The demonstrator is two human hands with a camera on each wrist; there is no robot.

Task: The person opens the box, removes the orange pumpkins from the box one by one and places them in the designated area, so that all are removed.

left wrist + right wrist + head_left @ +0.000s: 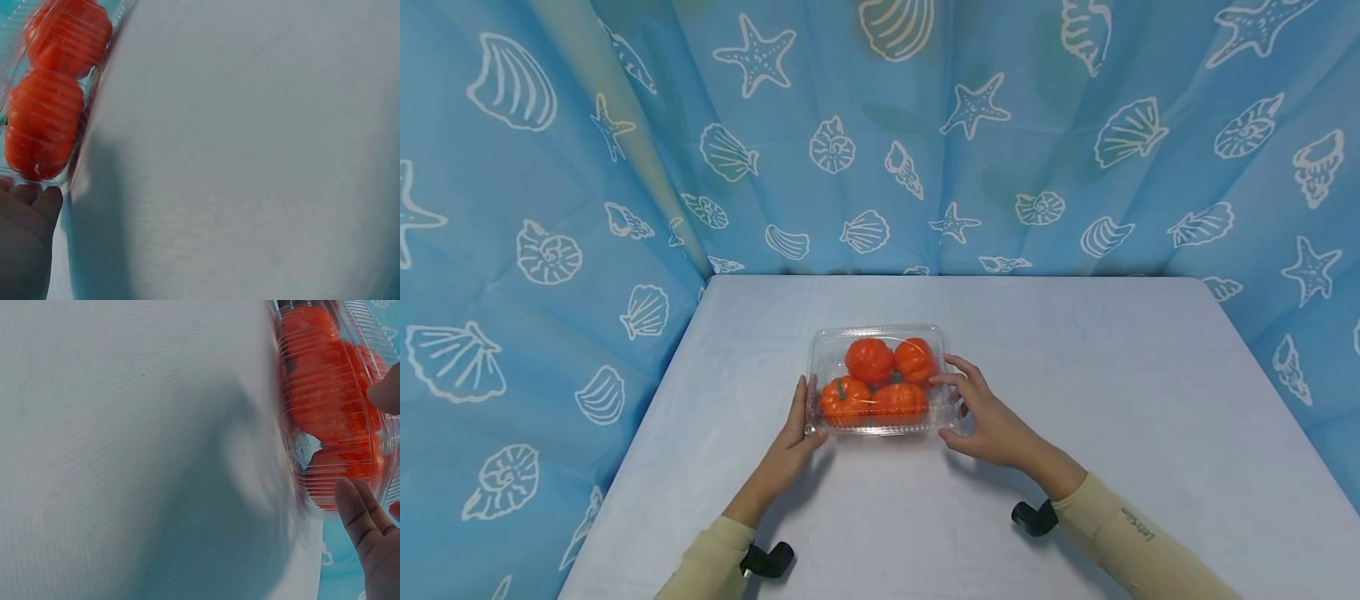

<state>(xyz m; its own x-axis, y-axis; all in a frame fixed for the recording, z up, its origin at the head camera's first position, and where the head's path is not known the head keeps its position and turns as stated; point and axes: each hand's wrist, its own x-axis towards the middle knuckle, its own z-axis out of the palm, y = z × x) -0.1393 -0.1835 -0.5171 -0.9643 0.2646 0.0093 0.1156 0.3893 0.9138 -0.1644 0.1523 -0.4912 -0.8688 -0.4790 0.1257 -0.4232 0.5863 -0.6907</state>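
A clear plastic clamshell box (826, 350) with its lid down sits on the table and holds several small orange pumpkins (869, 361). One of these shows a green stem. My left hand (787, 454) rests against the box's left end, fingers straight along the side and thumb by the front corner. In the left wrist view, its fingertips (49, 199) meet the box's end. At the right end is my right hand (992, 421), fingers spread, one reaching over the lid's edge. The right wrist view shows fingers (353, 506) at the ribbed wall; I cannot tell how firmly they touch.
A white-covered table (1120, 367) extends around the box. Behind and at both sides hangs a blue curtain (880, 167) with white seashells and starfish. Black curved pieces (767, 560) are attached near both wrists, below the beige sleeves (1138, 533).
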